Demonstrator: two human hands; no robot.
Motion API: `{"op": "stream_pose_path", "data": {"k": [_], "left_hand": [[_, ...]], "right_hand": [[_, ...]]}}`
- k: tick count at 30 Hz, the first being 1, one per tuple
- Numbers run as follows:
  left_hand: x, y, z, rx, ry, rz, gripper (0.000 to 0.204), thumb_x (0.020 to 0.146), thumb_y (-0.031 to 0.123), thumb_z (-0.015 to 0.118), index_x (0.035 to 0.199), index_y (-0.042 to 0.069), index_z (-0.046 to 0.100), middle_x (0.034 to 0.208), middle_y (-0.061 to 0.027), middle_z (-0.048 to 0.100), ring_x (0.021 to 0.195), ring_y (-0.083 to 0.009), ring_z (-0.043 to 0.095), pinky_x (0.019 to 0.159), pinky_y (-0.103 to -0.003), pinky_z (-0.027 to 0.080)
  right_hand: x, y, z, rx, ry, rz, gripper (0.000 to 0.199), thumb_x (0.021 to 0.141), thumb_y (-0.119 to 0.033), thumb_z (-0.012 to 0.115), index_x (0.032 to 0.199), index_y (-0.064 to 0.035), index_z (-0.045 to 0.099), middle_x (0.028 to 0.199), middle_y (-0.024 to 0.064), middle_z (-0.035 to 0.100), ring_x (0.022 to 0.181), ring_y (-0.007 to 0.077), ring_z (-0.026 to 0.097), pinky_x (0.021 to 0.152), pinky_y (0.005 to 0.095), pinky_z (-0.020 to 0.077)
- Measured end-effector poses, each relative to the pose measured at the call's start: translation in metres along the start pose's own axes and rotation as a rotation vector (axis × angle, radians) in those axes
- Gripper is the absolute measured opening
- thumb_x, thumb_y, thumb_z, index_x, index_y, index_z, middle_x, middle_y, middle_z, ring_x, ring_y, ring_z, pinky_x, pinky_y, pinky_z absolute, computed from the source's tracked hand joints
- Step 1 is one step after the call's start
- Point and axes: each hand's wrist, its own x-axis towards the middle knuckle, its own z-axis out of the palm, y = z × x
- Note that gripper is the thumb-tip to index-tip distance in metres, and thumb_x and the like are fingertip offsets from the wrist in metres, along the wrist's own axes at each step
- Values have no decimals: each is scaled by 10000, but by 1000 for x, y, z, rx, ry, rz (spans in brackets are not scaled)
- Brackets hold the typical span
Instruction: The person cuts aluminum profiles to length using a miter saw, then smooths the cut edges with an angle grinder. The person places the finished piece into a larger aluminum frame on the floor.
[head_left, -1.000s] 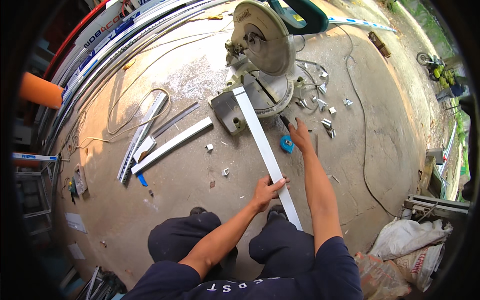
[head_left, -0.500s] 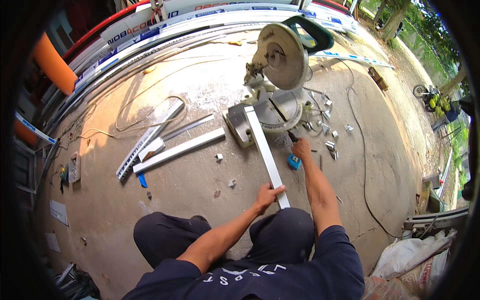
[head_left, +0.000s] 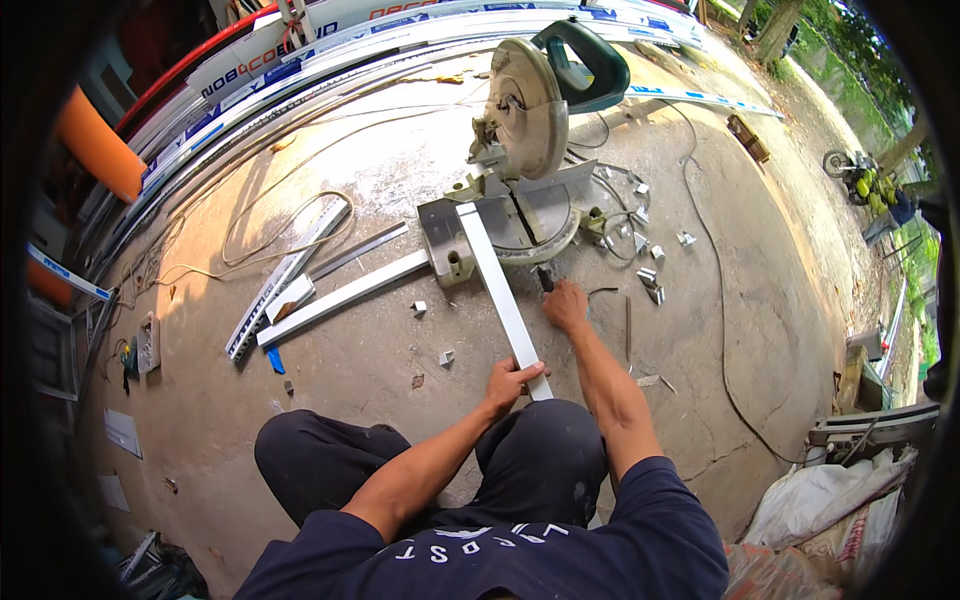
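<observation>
A green and grey mitre saw [head_left: 525,120] stands on the concrete ahead of me, its head raised. A white rectangular metal bar [head_left: 500,285] runs from the saw's base back to my left knee, its far end lying on the base. My left hand [head_left: 510,386] is closed around the bar's near end. Closed on the black mitre handle [head_left: 545,277] at the front of the saw's turntable is my right hand [head_left: 567,304]. The handle's grip is partly hidden by my fingers.
Several metal offcuts [head_left: 650,285] lie right of the saw. Another white bar [head_left: 350,297] and a perforated strip [head_left: 285,285] lie at left. A dark cable [head_left: 715,290] curves along the right. Long profiles [head_left: 400,40] line the back. Sacks [head_left: 830,500] sit at the lower right.
The saw's handle, turntable and head have swung a little left, with my right hand on the handle. The blue tape measure no longer shows. My left hand keeps its grip on the bar.
</observation>
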Motion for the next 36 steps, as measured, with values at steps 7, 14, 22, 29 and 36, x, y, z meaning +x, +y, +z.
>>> {"op": "stream_pose_path", "data": {"k": [7,14,22,29,36], "left_hand": [[5,1,6,-7,23,-6,312,946,261,748,1122,10,689,1025,-108,757,880,-198,709,753,-360,548],[6,-5,3,-64,42,-89,298,943,250,762,1086,-2,698,980,-108,751,847,-191,702,738,-352,556],[-2,-49,15,185,-67,-83,533,824,370,866,1092,-70,728,962,-181,763,869,-251,738,768,-380,564],[-7,-53,33,379,-41,-16,611,814,456,849,1107,-64,720,1014,-225,764,950,-312,747,840,-407,558],[-18,-46,48,275,-77,-22,654,904,538,743,1158,-62,685,1049,-234,750,999,-333,733,868,-421,540]], "right_hand": [[-27,-18,45,42,-74,-166,373,860,-400,717,972,-46,753,1023,237,739,990,454,706,886,520,562],[15,-36,-34,57,-238,-209,519,869,-432,749,1167,-9,732,1073,249,744,933,437,727,855,508,573],[48,-163,-195,282,306,-424,689,859,-465,811,1205,107,643,1098,298,725,1042,435,710,904,478,555],[45,-218,-235,103,476,-329,458,939,-342,748,1059,87,642,910,313,722,885,480,719,811,506,561],[101,-279,-284,-84,759,-392,384,943,-344,752,935,36,693,844,247,745,805,378,761,731,457,601]]}}
